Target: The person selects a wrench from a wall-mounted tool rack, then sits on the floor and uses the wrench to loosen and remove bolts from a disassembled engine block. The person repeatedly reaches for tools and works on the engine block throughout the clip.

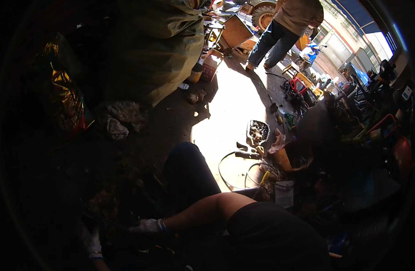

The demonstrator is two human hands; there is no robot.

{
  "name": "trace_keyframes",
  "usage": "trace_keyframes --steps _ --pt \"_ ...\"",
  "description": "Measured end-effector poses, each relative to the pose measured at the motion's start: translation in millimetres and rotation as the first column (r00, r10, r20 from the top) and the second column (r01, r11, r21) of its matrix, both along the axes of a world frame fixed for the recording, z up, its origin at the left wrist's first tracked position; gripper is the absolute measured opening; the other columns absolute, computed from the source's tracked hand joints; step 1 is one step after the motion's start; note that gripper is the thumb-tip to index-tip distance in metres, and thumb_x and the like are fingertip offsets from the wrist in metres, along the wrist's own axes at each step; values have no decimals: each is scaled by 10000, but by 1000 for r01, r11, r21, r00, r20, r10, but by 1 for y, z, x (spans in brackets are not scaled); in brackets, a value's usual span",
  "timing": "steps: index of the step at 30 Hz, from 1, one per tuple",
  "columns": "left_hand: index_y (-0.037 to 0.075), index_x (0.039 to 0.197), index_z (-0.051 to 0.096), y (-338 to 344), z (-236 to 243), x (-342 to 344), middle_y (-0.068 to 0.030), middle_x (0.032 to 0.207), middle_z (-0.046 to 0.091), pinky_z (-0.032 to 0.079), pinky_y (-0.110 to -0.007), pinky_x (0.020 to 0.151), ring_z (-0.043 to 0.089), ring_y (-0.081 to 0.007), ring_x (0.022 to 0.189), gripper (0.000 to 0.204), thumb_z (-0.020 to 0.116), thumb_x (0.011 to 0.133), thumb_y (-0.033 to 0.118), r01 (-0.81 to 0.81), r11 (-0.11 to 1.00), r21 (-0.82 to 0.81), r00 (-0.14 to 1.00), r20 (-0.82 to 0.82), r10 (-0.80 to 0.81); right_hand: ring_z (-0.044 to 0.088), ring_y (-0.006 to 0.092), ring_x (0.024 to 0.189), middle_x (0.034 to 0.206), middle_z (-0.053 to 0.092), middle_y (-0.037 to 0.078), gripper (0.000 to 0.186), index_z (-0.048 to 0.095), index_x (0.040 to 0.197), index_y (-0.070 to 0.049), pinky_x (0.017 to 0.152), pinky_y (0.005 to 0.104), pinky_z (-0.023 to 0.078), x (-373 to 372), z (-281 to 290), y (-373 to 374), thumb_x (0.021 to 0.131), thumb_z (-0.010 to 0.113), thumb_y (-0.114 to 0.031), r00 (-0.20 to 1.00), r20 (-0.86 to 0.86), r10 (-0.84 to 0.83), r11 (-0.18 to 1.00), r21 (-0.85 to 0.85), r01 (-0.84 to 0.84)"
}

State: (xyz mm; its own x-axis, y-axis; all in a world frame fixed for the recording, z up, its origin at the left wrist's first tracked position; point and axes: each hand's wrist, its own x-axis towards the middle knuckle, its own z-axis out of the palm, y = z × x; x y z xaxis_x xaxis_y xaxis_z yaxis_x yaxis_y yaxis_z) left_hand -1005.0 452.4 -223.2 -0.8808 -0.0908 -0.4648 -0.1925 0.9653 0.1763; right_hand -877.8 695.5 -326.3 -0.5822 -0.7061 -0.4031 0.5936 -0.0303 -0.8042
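In deep shadow at the lower left are both my hands, in whitish work gloves. My left hand [91, 240] comes up from the lower edge beside a dark, greasy-looking mass, its fingers lost in the dark. My right hand [148, 226] reaches in from the right, the bare forearm lying across the view. Its fingers look closed round the end of a dark, thin thing running toward my left hand, too dim to name. A brownish, dirty-looking patch [103, 203] shows just beyond the hands. My bent knee [187, 167] in dark trousers rises beyond the right forearm.
On the sunlit floor lie a black lattice-like part [257, 132], a looped black cable [221, 169] and a yellow-handled screwdriver [265, 177]. Cluttered tools and machine parts fill the right side. A large tarpaulin-covered bulk [157, 49] stands far left. Another person [284, 31] stands at the back.
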Motion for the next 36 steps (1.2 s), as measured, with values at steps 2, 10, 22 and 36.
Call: trace_keyframes --steps 2,10,22,36 --pt "232 1618 138 6 9 2 -167 1663 159 249 -602 1208 153 -393 1527 974 708 877 505 -17 999 -37 1000 24 18 705 198 967 1172 675 110 539 461 1448 -112 757 322 608 -1 11 2 1038 489 -461 996 92 10 999 35 -13" --pt "168 1613 185 5 10 -1 -158 1658 200 233 -565 1220 192 -376 1521 896 678 913 433 75 994 -83 997 21 -74 695 212 1012 1271 630 141 544 392 1501 -144 764 302 605 -10 67 21 1033 515 -394 992 105 76 975 202 -96" --pt "119 1567 272 10 3 2 -175 1551 337 309 -523 1154 333 -350 1425 817 636 931 481 125 987 -105 978 -157 -140 689 272 979 1224 625 219 610 337 1545 -154 742 335 600 -17 -3 5 1025 484 -437 852 -434 292 901 425 -93" --pt "132 1595 208 10 -7 -1 -210 1602 265 310 -528 1173 320 -381 1450 1098 707 781 676 170 923 -346 978 -59 -202 666 311 999 1170 623 221 554 345 1544 -181 740 373 587 -18 9 1 1049 421 -416 889 -378 258 913 395 -97"
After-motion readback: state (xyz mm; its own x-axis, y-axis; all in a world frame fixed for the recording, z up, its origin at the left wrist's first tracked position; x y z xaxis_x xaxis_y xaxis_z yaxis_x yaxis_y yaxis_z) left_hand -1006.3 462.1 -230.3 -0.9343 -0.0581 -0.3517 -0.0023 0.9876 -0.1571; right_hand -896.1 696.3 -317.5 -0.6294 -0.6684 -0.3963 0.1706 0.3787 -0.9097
